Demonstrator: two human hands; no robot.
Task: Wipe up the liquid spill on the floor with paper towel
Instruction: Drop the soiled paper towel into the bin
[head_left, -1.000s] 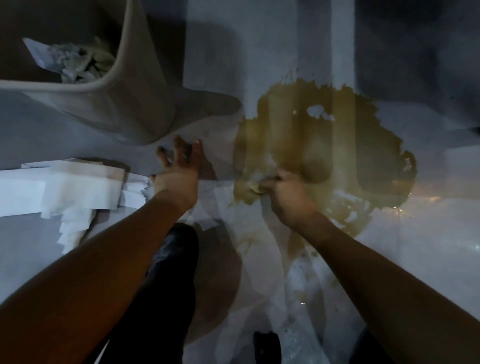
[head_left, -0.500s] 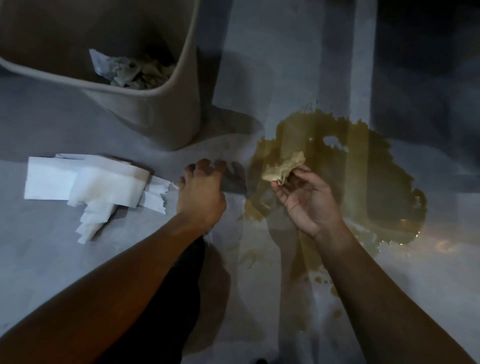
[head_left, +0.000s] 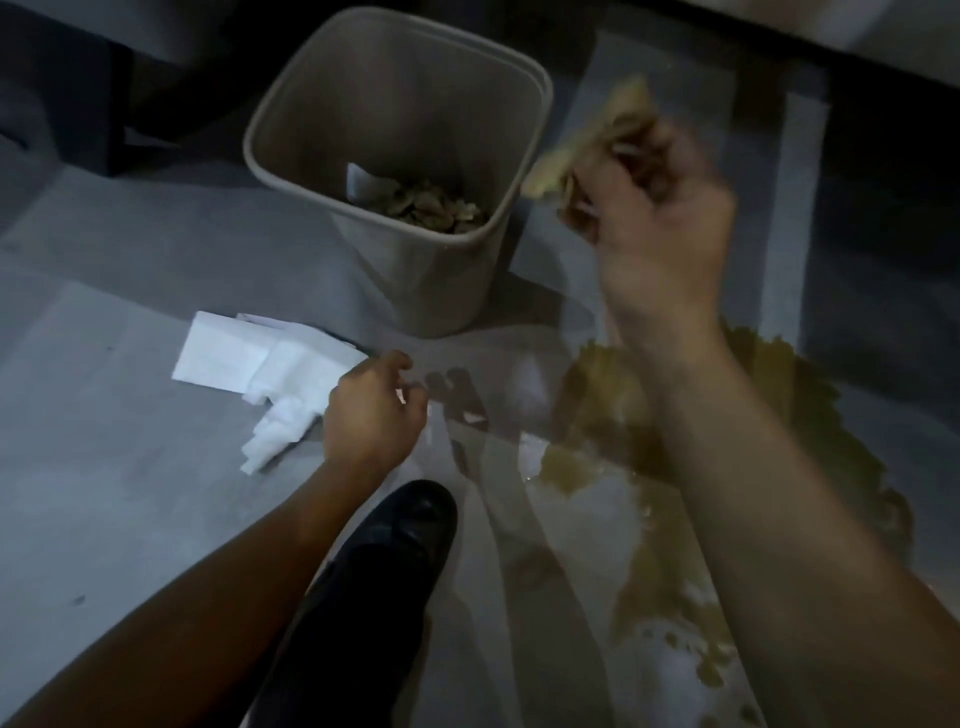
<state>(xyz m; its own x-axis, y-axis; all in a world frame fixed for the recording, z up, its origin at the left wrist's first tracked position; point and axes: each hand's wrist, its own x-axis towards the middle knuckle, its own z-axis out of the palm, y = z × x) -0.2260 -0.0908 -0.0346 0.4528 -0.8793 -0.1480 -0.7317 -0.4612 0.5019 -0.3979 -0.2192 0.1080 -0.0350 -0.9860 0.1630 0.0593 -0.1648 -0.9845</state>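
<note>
Grey glossy floor (head_left: 104, 519) fills the frame, a yellow-brown liquid spill (head_left: 779, 415) at centre right. Blurred at upper right, the right hand (head_left: 654, 218) is raised, clenching a soaked brownish paper towel wad (head_left: 587, 150) beside the beige plastic bin's (head_left: 415, 275) rim. The left hand (head_left: 371, 415), loosely curled, grasps nothing, touching the white paper towel stack (head_left: 260, 364) at centre left.

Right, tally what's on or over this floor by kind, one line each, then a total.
Hands: 2, the left hand low beside the clean paper, the right hand raised, gripping a soaked towel wad
Bins: 1, the waste bin holding used wads
Clean paper towel stacks: 1
Spills: 1, the brown spill
Shoes: 1
Total: 7
</note>
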